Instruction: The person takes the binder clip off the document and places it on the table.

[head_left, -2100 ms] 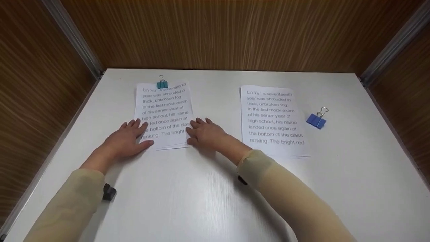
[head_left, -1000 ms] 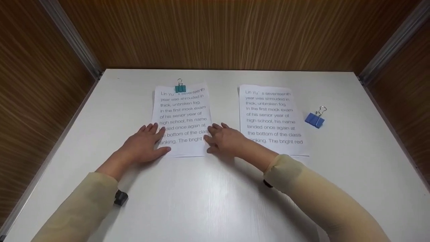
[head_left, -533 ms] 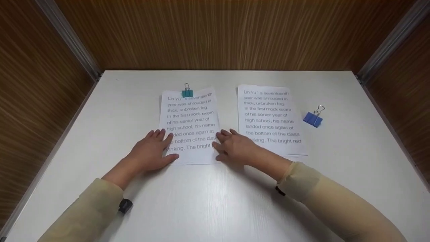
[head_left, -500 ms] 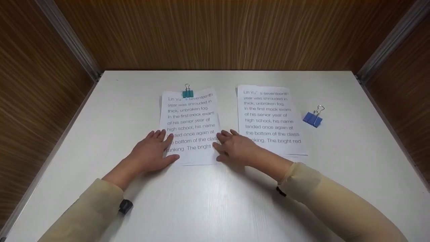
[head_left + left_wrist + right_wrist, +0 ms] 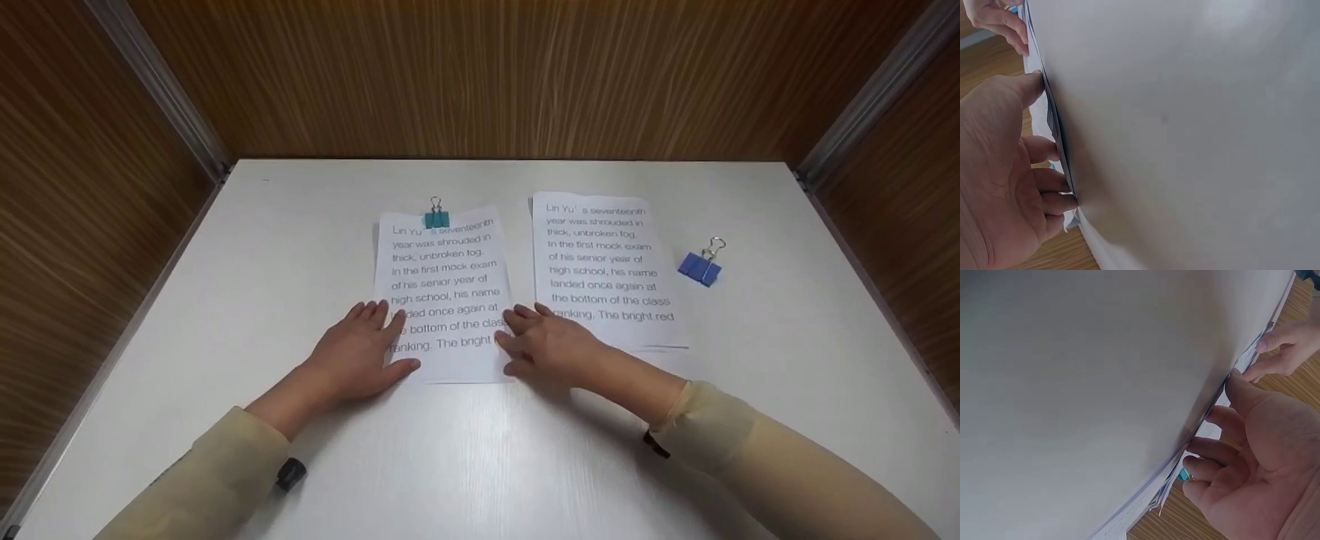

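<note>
In the head view a stack of printed paper sheets [image 5: 454, 281] lies on the white table, with a teal binder clip [image 5: 436, 219] on its top edge. My left hand [image 5: 360, 360] rests on the stack's lower left edge, thumb and fingers spread. On the lower right edge, my right hand [image 5: 559, 345] touches the paper with its fingertips. Both wrist views show the fingertips at the paper's edge and the palms off the table. To the right lies a second paper stack [image 5: 604, 262], its lower left corner partly covered by my right hand.
A blue binder clip [image 5: 700, 268] lies right of the second stack, its wire handle pointing away. Wood-grain panels [image 5: 480, 82] close in the back and both sides of the white table [image 5: 465, 457]. A dark band shows at each sleeve cuff.
Both hands have moved right and toward me, and the clipped stack has slid along with them, closer to the second stack. The second stack and blue clip stay in place.
</note>
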### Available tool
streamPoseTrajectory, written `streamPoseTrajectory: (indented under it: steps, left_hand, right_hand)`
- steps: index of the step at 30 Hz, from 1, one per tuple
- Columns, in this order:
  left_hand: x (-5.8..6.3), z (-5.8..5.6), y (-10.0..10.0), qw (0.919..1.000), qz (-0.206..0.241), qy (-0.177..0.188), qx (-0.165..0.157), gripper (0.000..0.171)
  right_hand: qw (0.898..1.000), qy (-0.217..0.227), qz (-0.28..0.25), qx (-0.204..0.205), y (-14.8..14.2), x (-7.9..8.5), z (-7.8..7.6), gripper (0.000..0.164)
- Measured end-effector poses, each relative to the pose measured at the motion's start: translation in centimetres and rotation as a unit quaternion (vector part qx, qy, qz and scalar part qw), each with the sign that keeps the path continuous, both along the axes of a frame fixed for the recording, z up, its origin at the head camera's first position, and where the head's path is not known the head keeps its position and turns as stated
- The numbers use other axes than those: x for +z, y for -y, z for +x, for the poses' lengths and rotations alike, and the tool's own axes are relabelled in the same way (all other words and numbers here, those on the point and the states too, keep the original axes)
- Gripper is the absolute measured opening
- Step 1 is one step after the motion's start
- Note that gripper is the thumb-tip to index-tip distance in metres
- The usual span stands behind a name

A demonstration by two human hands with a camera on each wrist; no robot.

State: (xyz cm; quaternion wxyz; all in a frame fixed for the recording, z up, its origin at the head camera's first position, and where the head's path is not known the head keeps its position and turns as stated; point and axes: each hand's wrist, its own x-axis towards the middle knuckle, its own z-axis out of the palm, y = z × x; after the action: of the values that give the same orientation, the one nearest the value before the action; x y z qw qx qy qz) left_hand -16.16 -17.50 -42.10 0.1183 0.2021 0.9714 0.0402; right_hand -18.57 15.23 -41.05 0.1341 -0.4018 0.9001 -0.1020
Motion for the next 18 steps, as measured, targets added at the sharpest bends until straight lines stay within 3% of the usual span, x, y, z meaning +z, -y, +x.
streamPoseTrajectory:
  steps: [3, 8, 18]
  left_hand:
    - [1.4, 0.3, 0.1, 0.9999, 0.0, 0.008, -0.009, 0.086]
    - [1.5, 0.8, -0.4, 0.9999, -0.002, 0.007, -0.015, 0.086]
    - [1.5, 1.7, -1.1, 0.9997, 0.008, 0.007, -0.023, 0.086]
  right_hand:
    - [1.0, 0.003, -0.017, -0.001, 0.0, 0.9, 0.6, 0.055]
    - [0.999, -0.008, -0.037, 0.0, -0.6, 0.7, 1.4, 0.052]
    - [1.0, -0.016, -0.024, -0.006, -1.4, 0.7, 2.8, 0.053]
